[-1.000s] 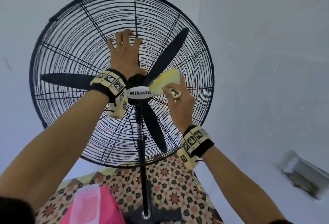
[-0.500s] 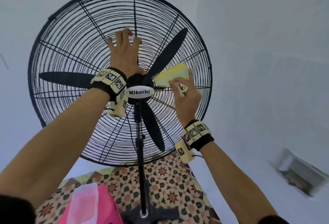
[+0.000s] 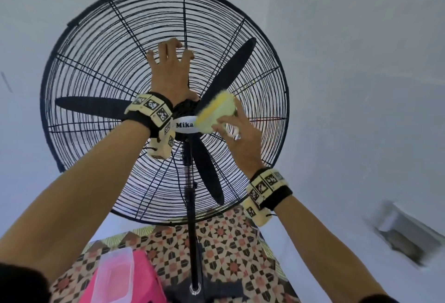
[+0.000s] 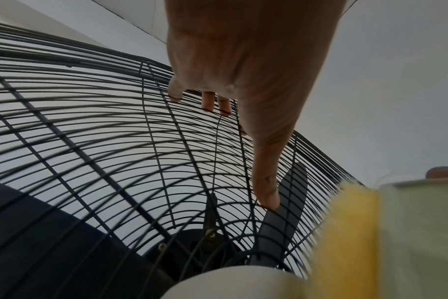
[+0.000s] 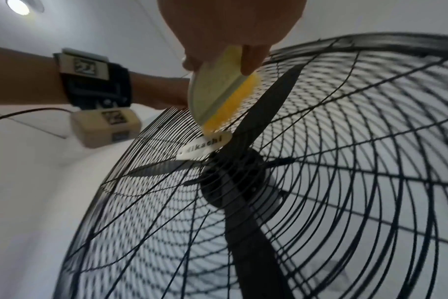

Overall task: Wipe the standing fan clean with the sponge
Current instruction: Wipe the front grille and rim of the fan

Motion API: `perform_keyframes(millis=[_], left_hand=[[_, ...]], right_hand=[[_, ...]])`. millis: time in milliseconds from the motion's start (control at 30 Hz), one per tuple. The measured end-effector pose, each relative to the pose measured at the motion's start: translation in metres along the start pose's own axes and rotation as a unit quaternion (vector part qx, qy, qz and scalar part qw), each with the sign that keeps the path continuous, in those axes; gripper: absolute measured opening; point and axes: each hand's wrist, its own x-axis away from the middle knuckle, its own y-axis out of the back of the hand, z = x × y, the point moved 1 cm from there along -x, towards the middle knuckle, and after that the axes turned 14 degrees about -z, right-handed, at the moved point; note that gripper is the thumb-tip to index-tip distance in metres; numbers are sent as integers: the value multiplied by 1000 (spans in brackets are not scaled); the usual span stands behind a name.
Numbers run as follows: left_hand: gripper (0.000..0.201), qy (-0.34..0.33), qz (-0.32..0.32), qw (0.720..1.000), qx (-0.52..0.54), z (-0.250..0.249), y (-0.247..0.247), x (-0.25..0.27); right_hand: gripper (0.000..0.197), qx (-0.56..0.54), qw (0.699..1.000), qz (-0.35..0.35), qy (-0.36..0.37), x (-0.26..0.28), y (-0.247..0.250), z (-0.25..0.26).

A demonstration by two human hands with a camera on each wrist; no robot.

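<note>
White walls behind, patterned tile floor [image 3: 224, 249] below. Standing fan [image 3: 96, 66] w/ black wire grille filling centre. Left hand [image 3: 169, 71] bracing on grille, fingers spread & relaxed. Right hand [image 3: 240, 139] pinching yellow sponge [image 3: 216, 112], pressing it against grille beside white hub badge [image 3: 184, 124].

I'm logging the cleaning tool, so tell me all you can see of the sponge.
The sponge is a flat pad, pale green-white on one face with a yellow layer along its wiping side. The right hand grips it, tilted, its yellow edge against the fan grille beside the white badge. It looks motion-blurred.
</note>
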Motion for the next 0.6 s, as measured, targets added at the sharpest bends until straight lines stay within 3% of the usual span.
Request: perform_keyframes(millis=[67,233,400,600], left_hand=[[109,-1,-2,1000,2,2,-1,0],[111,2,16,1000,-11,1,-1,-2],[111,2,18,1000,-6,3,-4,-3],[112,3,18,1000,-11,4,-4,-4]], right_hand=[[22,20,1000,9,12,-5,1,-3],[16,13,985,-169,-44,-39,12,-9],[18,49,997,-32,59,-9,-4,-3],[18,27,984,-174,-16,-34,-3,-6]])
